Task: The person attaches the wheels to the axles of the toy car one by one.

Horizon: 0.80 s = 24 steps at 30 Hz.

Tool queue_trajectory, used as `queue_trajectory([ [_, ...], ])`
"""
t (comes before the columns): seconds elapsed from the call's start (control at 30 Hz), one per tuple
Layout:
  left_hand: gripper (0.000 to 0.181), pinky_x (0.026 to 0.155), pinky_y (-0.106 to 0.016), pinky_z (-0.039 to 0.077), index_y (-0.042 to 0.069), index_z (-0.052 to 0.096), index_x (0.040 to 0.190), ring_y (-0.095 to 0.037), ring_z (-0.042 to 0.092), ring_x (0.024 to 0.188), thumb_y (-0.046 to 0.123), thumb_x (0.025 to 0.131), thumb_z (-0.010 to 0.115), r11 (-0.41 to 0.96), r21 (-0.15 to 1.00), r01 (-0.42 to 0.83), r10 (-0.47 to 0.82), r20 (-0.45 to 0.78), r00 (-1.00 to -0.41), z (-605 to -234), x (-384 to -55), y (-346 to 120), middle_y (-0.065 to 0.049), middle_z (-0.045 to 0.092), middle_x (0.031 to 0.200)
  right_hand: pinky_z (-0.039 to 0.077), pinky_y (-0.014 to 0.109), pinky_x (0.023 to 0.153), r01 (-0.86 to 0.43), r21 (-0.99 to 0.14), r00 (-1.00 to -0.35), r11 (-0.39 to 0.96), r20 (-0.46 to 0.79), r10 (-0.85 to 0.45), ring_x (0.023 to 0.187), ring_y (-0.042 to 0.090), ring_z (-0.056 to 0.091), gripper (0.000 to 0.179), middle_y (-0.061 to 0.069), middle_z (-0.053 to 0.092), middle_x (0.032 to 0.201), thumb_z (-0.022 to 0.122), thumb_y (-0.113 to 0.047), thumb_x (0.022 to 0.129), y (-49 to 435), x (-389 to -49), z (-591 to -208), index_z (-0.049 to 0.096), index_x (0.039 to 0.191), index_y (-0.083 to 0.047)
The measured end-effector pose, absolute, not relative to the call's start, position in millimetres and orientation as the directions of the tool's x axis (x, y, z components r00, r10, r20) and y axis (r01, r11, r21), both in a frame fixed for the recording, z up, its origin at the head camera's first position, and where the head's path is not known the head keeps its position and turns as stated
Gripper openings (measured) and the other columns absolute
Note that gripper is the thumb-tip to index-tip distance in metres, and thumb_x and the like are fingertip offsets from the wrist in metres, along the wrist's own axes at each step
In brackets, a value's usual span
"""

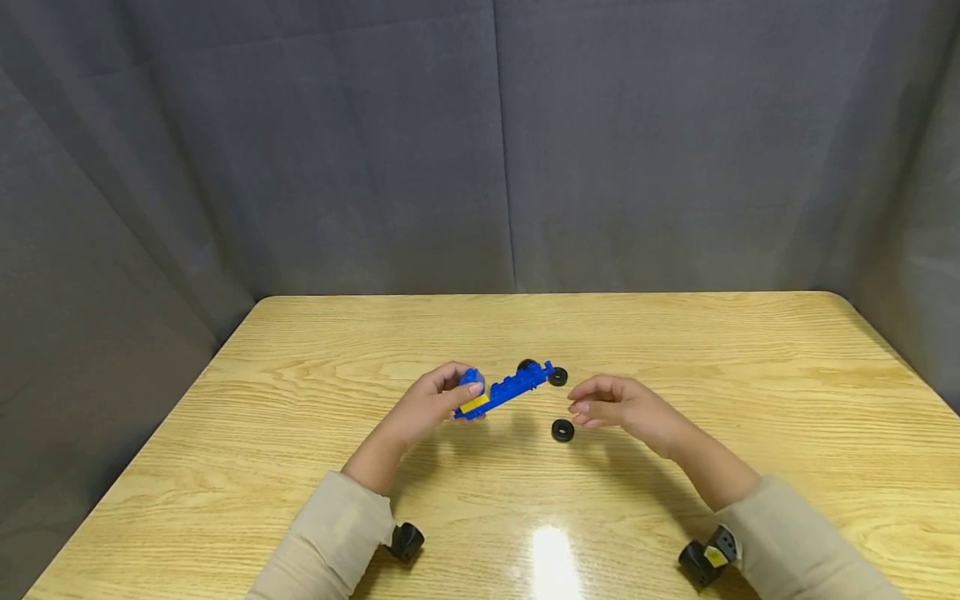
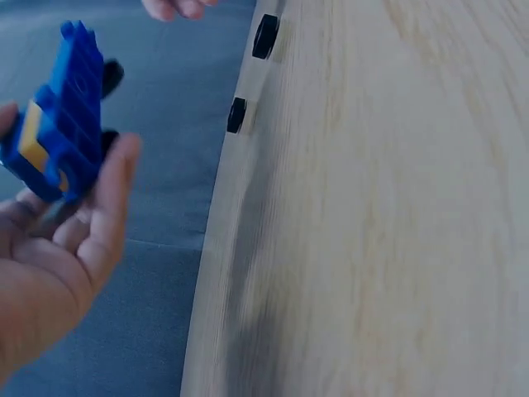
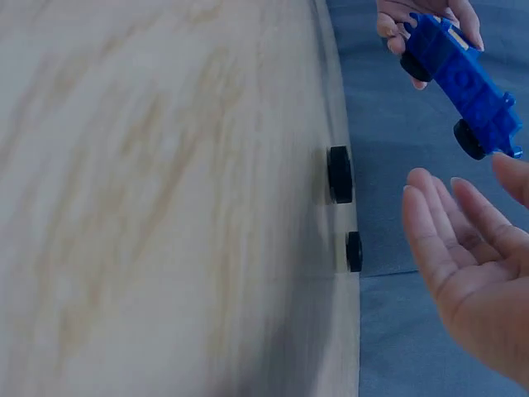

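Observation:
My left hand (image 1: 432, 406) grips one end of a blue toy vehicle (image 1: 513, 386), with the thumb over its blue and yellow blocks. The vehicle is held tilted above the table, its other end pointing right. Two black wheels show along one of its sides in the right wrist view, one of them a wheel (image 3: 469, 139) near the free end. To the right, my right hand (image 1: 626, 410) hovers with relaxed fingers and nothing in them. Close by on the table are two loose black tires, a nearer tire (image 1: 562, 430) and a farther tire (image 1: 558, 377).
The wood-grain table (image 1: 300, 467) has rounded far corners. Grey curtains (image 1: 390, 167) hang behind it and at both sides. Black wrist devices (image 1: 406, 542) are worn at both sleeve cuffs, low over the table.

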<state>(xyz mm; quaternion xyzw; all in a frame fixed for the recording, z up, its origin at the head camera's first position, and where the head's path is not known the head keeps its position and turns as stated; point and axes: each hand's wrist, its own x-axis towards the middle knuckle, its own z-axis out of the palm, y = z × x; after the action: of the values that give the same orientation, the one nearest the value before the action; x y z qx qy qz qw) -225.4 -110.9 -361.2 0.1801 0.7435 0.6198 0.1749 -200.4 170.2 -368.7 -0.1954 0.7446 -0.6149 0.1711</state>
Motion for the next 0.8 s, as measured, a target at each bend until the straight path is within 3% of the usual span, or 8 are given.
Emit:
queue_trajectory([
  [0.1,0.033,0.080,-0.045,0.041,0.002,0.049,0.108,-0.021,0.053,0.084,0.024,0.085,0.055,0.154,0.988,0.006,0.418,-0.060,-0.907,-361,-226,-111,-0.012,0.051,0.093,0.043,0.039,0.080,-0.083,-0.971,-0.862,0.222,-0.042,-0.505,0.095,0.035,0.051,0.040,0.028,0.049,0.105,0.049,-0.014,0.088,170,-202,-370,0.040,0.113,0.017],
  [0.33,0.026,0.080,-0.047,0.041,-0.006,0.046,0.109,-0.023,0.050,0.088,0.004,0.085,0.051,0.052,0.998,-0.041,0.345,-0.056,-0.937,-360,-226,-109,-0.011,0.047,0.095,0.044,0.038,0.076,-0.118,-0.930,-0.867,0.349,-0.076,-0.493,0.088,0.032,0.052,0.034,0.020,0.053,0.098,0.051,-0.012,0.086,165,-205,-369,0.046,0.110,0.012],
  [0.53,0.022,0.078,-0.046,0.043,-0.005,0.049,0.102,-0.023,0.052,0.084,0.002,0.082,0.055,0.071,0.997,-0.005,0.311,-0.027,-0.950,-357,-225,-107,-0.014,0.047,0.095,0.043,0.033,0.072,-0.166,-0.867,-0.875,0.470,-0.090,-0.476,0.087,0.023,0.052,0.029,0.012,0.055,0.095,0.056,-0.011,0.083,159,-207,-368,0.051,0.105,0.006],
  [0.8,0.021,0.073,-0.040,0.046,-0.003,0.048,0.093,-0.019,0.054,0.081,0.004,0.078,0.061,0.099,0.995,0.007,0.294,-0.022,-0.956,-356,-221,-103,-0.011,0.050,0.091,0.044,0.036,0.074,-0.209,-0.812,-0.859,0.546,-0.115,-0.499,0.094,0.030,0.052,0.033,0.015,0.054,0.101,0.060,-0.014,0.081,154,-210,-372,0.051,0.108,0.004],
])
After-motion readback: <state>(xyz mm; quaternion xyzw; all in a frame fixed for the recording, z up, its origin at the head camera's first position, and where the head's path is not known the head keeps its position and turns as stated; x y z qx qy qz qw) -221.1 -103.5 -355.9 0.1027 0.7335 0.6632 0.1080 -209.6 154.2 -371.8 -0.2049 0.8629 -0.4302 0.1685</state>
